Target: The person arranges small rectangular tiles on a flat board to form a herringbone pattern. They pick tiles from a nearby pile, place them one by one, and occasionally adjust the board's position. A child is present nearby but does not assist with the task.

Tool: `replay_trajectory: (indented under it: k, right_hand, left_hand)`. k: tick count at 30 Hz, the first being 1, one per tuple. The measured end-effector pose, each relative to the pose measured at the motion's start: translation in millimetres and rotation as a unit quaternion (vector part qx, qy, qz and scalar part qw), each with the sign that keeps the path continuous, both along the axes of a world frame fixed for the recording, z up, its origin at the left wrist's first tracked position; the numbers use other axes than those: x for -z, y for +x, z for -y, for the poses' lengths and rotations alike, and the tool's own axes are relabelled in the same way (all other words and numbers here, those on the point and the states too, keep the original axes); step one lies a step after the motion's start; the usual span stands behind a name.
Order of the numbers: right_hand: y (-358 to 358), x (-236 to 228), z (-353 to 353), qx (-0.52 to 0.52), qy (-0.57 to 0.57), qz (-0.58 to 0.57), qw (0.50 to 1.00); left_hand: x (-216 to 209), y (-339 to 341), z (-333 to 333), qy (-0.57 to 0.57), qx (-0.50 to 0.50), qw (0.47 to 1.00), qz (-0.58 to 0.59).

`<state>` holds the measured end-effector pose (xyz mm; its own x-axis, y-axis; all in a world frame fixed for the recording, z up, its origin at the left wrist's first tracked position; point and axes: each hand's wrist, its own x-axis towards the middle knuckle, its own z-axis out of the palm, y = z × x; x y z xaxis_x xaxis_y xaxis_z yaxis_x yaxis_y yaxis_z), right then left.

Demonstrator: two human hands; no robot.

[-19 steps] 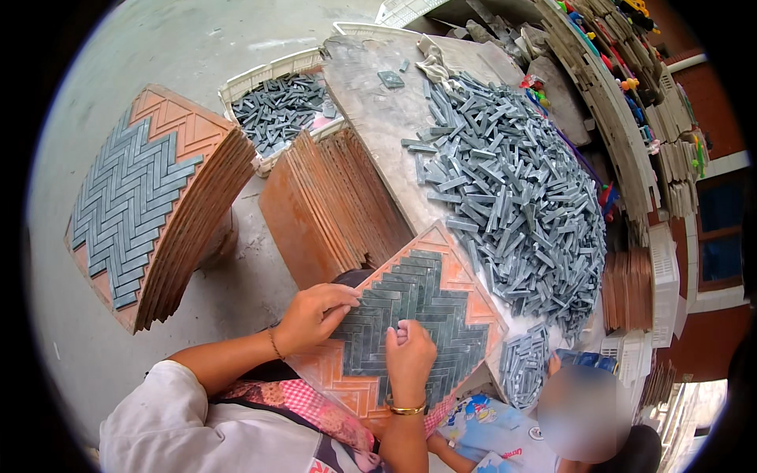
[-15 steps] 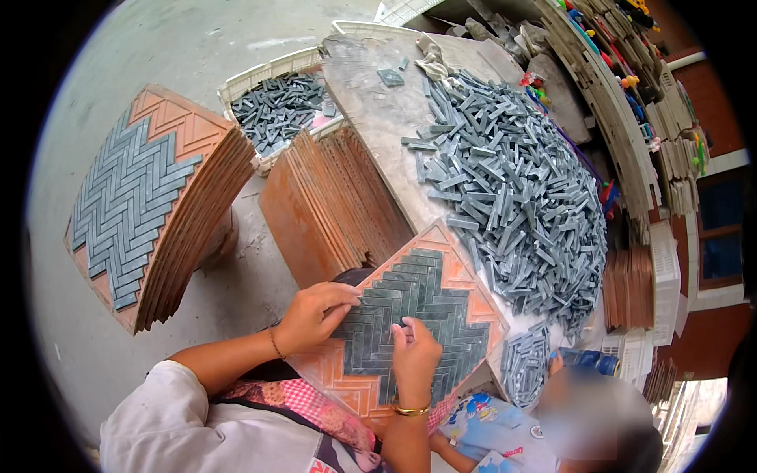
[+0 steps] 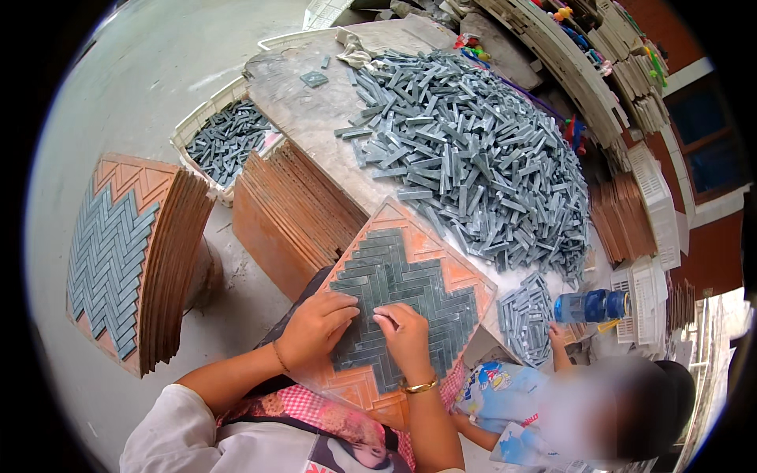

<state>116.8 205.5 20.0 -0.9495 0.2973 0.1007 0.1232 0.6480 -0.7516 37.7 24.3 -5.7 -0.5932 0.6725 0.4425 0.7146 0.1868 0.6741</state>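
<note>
An orange mould tray point(image 3: 359, 386) lies tilted in front of me, and dark grey-green strip tiles point(image 3: 394, 276) fill most of it in a herringbone pattern. Over the left part of the tiles is my left hand point(image 3: 318, 325), its thumb and fingers pinched together. My right hand point(image 3: 408, 337), with a gold bracelet point(image 3: 420, 386) at the wrist, sits close by over the middle, also in a pinch. The two sets of fingertips are apart. Anything between them is too small or hidden to make out.
A large heap of loose strip tiles point(image 3: 473, 158) covers the worktable point(image 3: 288, 98). Stacked orange trays point(image 3: 292, 217) stand left of it, near a filled tray point(image 3: 110, 260) on another stack. Another person's hand point(image 3: 557, 335) touches a smaller tile pile point(image 3: 524, 315) beside a blue bottle point(image 3: 591, 306).
My hands have come closer together: the left has shifted inward over the tiles, the right leftward. The view has turned. The other person's hand and the bottle now show clearly by the smaller pile.
</note>
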Motion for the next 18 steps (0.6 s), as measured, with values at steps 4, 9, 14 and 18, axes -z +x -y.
replay_trajectory:
  k: [4,9,14,18]
  right_hand:
    - [16.2,-8.2,-12.6,0.144,-0.171,-0.035,0.974]
    - [49.6,-5.9,-11.5,0.19,-0.213,-0.029,0.958]
    - [53.1,0.1,-7.0,0.187,-0.221,-0.045,0.956]
    - [49.6,-10.2,-3.6,0.165,-0.192,-0.072,0.965]
  left_hand:
    - [-10.9,11.3,-7.3,-0.19,0.079,0.972,-0.116]
    - [-17.0,24.2,-9.3,-0.287,0.09,0.944,-0.136]
    - [-10.6,21.0,-12.5,-0.273,0.081,0.94,-0.187]
    - [-2.0,6.4,-21.1,-0.178,0.074,0.969,-0.157]
